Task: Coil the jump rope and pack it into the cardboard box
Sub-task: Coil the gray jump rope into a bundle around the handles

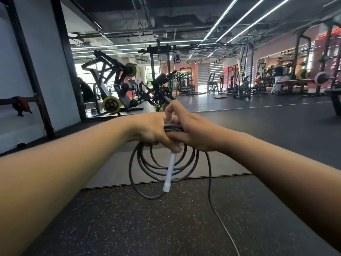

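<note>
Setting: gym hall with black weight machines (114, 85) at the back and long strip lights on the dark ceiling.
Floor: dark speckled rubber floor (129, 228) nearest the camera, with a paler grey mat (227, 165) lying on it just beyond.
Left hand (147, 130): closed around the gathered top of the rope loops, thumb reaching down across the handle.
Right hand (191, 130): fingers wrapped on the same bundle from the other side, forefinger and thumb raised and pinching the upper end of the handle.
Jump rope (147, 167): thin black cord, held in mid-air between both hands, hanging below them in several round loops.
Handle (170, 170): slim white plastic stick, pointing down and slightly left in front of the loops.
Loose end (210, 183): one strand drops from the right hand to the floor and trails toward the lower edge of view.
</note>
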